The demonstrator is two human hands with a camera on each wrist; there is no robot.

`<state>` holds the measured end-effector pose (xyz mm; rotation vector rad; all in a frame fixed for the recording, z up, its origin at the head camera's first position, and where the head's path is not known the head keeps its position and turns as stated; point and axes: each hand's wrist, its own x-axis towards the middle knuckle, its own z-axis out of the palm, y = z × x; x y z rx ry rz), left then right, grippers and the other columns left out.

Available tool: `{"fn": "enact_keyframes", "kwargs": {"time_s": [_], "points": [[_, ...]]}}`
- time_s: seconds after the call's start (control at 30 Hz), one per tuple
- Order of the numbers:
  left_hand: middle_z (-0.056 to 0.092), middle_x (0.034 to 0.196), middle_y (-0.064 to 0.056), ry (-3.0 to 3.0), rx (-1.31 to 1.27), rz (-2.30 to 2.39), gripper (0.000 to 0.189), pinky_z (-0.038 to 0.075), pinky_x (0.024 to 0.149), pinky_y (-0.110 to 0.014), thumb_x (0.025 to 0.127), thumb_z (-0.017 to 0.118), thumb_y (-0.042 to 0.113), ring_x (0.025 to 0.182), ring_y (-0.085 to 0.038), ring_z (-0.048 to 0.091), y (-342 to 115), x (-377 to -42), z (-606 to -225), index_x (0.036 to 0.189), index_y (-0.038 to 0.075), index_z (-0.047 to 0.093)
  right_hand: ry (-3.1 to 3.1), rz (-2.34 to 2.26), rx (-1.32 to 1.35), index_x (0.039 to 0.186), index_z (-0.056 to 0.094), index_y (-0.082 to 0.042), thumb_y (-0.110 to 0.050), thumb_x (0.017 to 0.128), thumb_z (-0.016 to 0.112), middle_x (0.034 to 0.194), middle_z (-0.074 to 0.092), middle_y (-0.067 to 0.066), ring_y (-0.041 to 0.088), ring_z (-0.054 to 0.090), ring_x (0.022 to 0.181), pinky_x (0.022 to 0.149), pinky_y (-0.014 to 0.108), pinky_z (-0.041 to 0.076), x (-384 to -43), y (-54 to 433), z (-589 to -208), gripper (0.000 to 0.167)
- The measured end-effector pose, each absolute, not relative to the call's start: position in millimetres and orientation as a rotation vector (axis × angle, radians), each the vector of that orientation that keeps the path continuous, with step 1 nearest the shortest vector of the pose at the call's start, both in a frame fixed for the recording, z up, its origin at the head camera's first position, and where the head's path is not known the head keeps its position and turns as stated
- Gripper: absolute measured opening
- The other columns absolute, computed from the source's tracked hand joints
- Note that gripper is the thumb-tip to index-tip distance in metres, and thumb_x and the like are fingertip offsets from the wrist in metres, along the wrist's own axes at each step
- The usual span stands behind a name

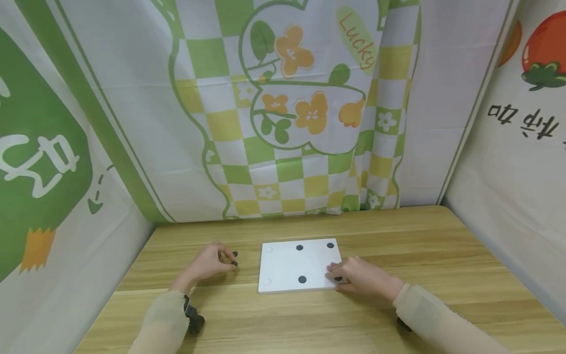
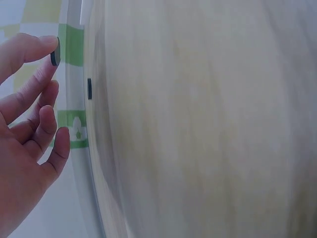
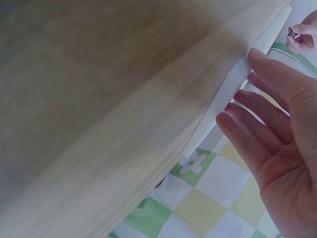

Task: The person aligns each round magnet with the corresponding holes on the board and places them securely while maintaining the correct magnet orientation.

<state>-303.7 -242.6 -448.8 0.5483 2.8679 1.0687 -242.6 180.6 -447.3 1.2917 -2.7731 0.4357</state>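
Note:
My left hand (image 1: 212, 259) pinches a small black disc (image 2: 56, 52) between thumb and fingertip, held just over the table at the left. A second black disc (image 1: 235, 254) lies on the table by those fingers. In the middle is a white rectangular board (image 1: 280, 265) bearing several black discs, among them a back right disc (image 1: 330, 245) and a front middle disc (image 1: 302, 279). At its left end show two bare round recesses (image 1: 267, 281). My right hand (image 1: 360, 276) rests at the board's right edge with relaxed fingers, partly covering the front right disc (image 1: 338, 279).
The wooden table (image 1: 287, 324) runs back to a hanging checkered cloth (image 1: 283, 172). Printed cloth walls stand on the left (image 1: 119, 162) and right (image 1: 508, 182). Dark devices are strapped at both wrists.

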Motion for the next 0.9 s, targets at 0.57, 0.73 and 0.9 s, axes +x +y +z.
{"fn": "enact_keyframes", "kwargs": {"time_s": [0.57, 0.73, 0.9], "points": [[0.057, 0.088, -0.009, 2.879, 0.698, 1.031, 0.014, 0.040, 0.059, -0.021, 0.072, 0.081, 0.016, 0.070, -0.014, 0.045, -221.0, -301.3, -446.1, 0.079, 0.014, 0.069, -2.731, 0.368, 1.327, 0.111, 0.070, -0.009, -0.020, 0.082, 0.073, 0.117, 0.066, 0.012, 0.023, 0.065, 0.108, 0.089, 0.031, 0.055, -243.7, 180.8, -447.0, 0.031], [0.056, 0.086, -0.009, 2.869, 0.758, 1.019, 0.013, 0.040, 0.061, -0.021, 0.072, 0.081, 0.015, 0.072, -0.015, 0.046, -214.5, -300.3, -444.8, 0.079, 0.013, 0.070, -2.760, 0.390, 1.310, 0.111, 0.070, -0.010, -0.020, 0.083, 0.073, 0.119, 0.066, 0.011, 0.022, 0.064, 0.110, 0.090, 0.030, 0.055, -243.9, 180.5, -446.7, 0.030], [0.054, 0.084, -0.011, 2.845, 0.787, 1.018, 0.013, 0.038, 0.057, -0.022, 0.072, 0.080, 0.016, 0.068, -0.015, 0.044, -207.0, -299.0, -442.4, 0.079, 0.013, 0.070, -2.766, 0.386, 1.303, 0.112, 0.069, -0.010, -0.021, 0.082, 0.073, 0.119, 0.065, 0.011, 0.023, 0.064, 0.110, 0.091, 0.032, 0.054, -242.9, 180.3, -445.6, 0.032]]}}
